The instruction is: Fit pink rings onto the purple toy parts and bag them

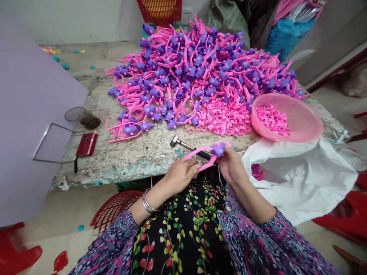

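Observation:
Between my hands, over the table's front edge, is a plastic piece (pixel 218 149) with a purple body and two pink arms. My left hand (pixel 182 173) is closed on the ends of the pink arms. At the other end, my right hand (pixel 233 164) grips the purple body, its fingertips partly hidden. Just beyond them lies a small hammer (pixel 186 145) with a metal head and black handle. A large heap of like purple-and-pink pieces (pixel 189 68) covers the back of the table, and loose pink rings (pixel 225 116) are piled in front of it.
A pink bowl (pixel 304 118) with more rings stands at the right, above an open white sack (pixel 309 179) hanging at the edge. A red phone-like object (pixel 86 144) and a tipped glass (pixel 76 114) lie left. A red basket (pixel 114 208) is below.

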A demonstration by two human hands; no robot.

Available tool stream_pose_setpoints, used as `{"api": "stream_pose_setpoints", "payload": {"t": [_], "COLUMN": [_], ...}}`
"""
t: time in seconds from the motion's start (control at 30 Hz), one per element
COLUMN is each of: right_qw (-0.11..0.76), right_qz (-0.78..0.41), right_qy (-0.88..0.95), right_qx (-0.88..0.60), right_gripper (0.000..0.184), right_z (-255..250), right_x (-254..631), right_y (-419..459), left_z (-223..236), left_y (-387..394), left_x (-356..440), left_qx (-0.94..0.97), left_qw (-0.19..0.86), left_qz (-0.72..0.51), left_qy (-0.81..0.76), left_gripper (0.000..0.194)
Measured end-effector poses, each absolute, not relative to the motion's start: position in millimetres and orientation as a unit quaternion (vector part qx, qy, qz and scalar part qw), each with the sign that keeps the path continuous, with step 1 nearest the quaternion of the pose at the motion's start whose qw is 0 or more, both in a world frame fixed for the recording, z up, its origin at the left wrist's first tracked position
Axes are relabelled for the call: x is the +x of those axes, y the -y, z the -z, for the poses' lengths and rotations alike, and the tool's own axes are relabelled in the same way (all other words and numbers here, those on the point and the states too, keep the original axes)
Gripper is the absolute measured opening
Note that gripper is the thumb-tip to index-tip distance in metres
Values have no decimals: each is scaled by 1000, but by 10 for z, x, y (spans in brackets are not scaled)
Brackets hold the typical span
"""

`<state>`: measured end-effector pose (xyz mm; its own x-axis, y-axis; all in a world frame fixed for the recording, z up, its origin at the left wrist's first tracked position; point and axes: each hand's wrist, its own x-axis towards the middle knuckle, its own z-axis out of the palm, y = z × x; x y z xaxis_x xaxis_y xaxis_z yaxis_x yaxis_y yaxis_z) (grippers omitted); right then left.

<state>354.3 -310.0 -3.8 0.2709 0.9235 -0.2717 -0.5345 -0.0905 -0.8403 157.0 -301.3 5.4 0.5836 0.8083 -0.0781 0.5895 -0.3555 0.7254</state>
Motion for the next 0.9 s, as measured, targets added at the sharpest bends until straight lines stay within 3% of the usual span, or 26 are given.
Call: {"api": "stream_pose_setpoints", "payload": {"t": [0.1, 0.27, 0.4, 0.5, 0.73, 0.77, 0.83, 0.9], "right_qw": [691, 765, 742, 730, 732, 730, 703, 623], "right_qz": [-505, -370, -349, -373, -372, -380, -378, -367], "right_qy": [62, -133, -196, -201, -97, -59, 110, 274], "right_qx": [-513, -511, -538, -536, -563, -565, -592, -634], "right_gripper": [19, 37, 56, 49, 11, 10, 26, 24], "right_z": [-9, 156, 372, 393, 245, 259, 322, 416], "right_x": [4129, 5092, 5392, 5375, 4962, 4838, 4554, 4271], "right_y": [3196, 3567, 3764, 3763, 3546, 3524, 3493, 3465], "left_z": [37, 263, 370, 406, 571, 591, 619, 632], "left_y": [2990, 2894, 2821, 2795, 2804, 2813, 2834, 2852], "left_x": [1511, 1358, 1298, 1291, 1291, 1288, 1282, 1281], "left_qx": [805, 680, 561, 525, 508, 516, 532, 541], "left_qw": [388, 486, 567, 591, 550, 542, 526, 513], "left_qz": [-142, -205, -264, -287, -380, -386, -394, -401], "left_qy": [-425, -509, -543, -541, -543, -539, -533, -533], "left_gripper": [56, 60, 65, 63, 53, 51, 49, 47]}}
